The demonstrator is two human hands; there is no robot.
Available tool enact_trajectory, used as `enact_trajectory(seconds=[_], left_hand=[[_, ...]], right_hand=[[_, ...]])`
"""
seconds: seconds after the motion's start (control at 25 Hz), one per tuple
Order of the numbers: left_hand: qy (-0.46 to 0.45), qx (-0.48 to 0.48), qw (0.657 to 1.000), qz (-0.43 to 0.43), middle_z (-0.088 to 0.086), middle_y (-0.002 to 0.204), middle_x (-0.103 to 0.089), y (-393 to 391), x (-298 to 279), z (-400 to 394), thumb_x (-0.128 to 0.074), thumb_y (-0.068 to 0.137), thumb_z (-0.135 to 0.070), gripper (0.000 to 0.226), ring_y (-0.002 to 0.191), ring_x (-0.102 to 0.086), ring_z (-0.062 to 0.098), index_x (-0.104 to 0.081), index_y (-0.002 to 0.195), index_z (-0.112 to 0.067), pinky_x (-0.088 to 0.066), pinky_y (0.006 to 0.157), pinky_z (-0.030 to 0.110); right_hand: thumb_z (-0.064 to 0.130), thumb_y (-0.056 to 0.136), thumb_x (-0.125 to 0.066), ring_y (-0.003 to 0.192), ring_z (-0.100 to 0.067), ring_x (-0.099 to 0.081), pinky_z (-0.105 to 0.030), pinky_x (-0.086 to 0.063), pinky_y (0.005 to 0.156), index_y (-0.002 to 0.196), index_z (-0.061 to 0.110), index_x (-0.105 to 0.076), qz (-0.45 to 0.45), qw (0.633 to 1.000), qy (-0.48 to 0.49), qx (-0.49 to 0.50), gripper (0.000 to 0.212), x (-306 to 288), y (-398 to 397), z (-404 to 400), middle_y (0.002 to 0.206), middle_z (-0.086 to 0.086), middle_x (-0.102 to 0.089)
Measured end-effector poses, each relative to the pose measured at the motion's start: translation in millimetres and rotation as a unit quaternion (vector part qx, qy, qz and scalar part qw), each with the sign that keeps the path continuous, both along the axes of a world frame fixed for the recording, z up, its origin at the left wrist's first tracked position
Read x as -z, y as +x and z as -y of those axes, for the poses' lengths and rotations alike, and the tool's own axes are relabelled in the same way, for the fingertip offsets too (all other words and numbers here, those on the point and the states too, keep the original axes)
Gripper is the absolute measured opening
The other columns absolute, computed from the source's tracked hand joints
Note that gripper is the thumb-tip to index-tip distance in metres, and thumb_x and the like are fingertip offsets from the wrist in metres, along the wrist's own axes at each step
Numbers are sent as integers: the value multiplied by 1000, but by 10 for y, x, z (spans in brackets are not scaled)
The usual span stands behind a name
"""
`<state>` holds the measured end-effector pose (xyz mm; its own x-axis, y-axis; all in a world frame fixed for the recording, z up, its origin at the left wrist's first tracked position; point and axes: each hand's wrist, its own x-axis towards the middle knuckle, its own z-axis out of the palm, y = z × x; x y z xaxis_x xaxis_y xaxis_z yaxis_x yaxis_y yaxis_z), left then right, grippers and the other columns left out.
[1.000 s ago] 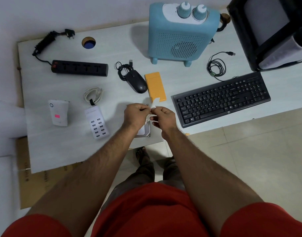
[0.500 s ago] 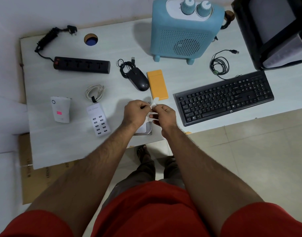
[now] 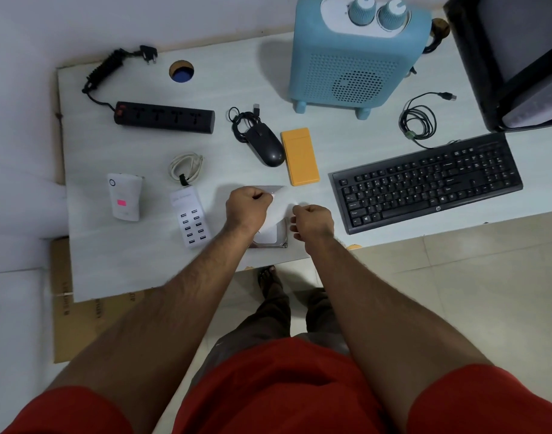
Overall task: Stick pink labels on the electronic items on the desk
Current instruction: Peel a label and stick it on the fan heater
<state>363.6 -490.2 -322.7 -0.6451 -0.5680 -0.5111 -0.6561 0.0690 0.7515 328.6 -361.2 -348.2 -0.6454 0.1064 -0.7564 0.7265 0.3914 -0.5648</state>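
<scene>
Apart now come the hands, the left hand (image 3: 248, 208) pinching a white sheet (image 3: 273, 214) slanting from far end down toward the hard drive (image 3: 276, 239) beneath, the right hand (image 3: 313, 220) curled, its grip unclear, beside the keyboard (image 3: 424, 180).

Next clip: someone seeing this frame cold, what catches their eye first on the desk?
Probably the big pale blue heater with two knobs at the back of the desk, and the two bare hands at the near edge: the left hand pinches a white backing sheet, the right hand is curled just beside it. Then the single pink label on the small white device at the left.
</scene>
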Motion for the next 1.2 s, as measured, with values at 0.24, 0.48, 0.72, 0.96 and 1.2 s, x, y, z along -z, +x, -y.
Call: enact_trajectory(seconds=[0.24, 0.48, 0.72, 0.96, 1.2], left_hand=[[-18, -10, 1000, 3, 6, 77, -71, -78, -29, -155, -62, 82, -15, 15, 75, -63, 19, -72, 76, -5, -49, 71, 28], [-4, -37, 997, -62, -2, 68, -66, -428, -363, -415, -65, 81, -18, 14, 72, -61, 16, -69, 68, -13, -49, 74, 28], [-26, -76, 989, -121, -4, 51, -50, -1051, -731, -698, -64, 75, -22, 26, 54, -45, 15, -57, 54, -11, -43, 60, 27], [-74, -123, 979, -143, -3, 36, -26, -1525, -981, -850, -58, 79, -17, 47, 43, -18, 12, -37, 37, -19, -17, 46, 24], [-54, -184, 968, -163, -10, 32, -32, -1835, -1024, -736, -64, 82, -16, 52, 32, -29, 9, -36, 39, -19, -36, 54, 26]], right_hand=[[30, 75, -62, 66, -27, -74, -49, -63, 69, 66, 14, -69, -45, 994, 54, -85, 20, -28, -64, -120, 67, -5, -73], [28, 88, -60, 77, -18, -65, -25, -46, 66, 94, 19, -73, -229, 960, 96, -128, 17, -612, -540, -347, 85, 4, -73], [19, 77, -66, 106, -29, -60, -39, -48, 93, 113, 14, -70, -532, 799, 146, -238, 36, -1110, -1439, -542, 113, -5, -69], [24, 74, -71, 140, -39, -39, -50, -34, 109, 138, 20, -55, -560, 688, 267, -376, 66, -1401, -2334, -379, 147, -14, -50], [59, 74, -73, 143, -35, -35, -53, -28, 114, 151, 24, -36, -469, 679, 284, -488, 93, -1518, -2889, -35, 152, -10, -43]])
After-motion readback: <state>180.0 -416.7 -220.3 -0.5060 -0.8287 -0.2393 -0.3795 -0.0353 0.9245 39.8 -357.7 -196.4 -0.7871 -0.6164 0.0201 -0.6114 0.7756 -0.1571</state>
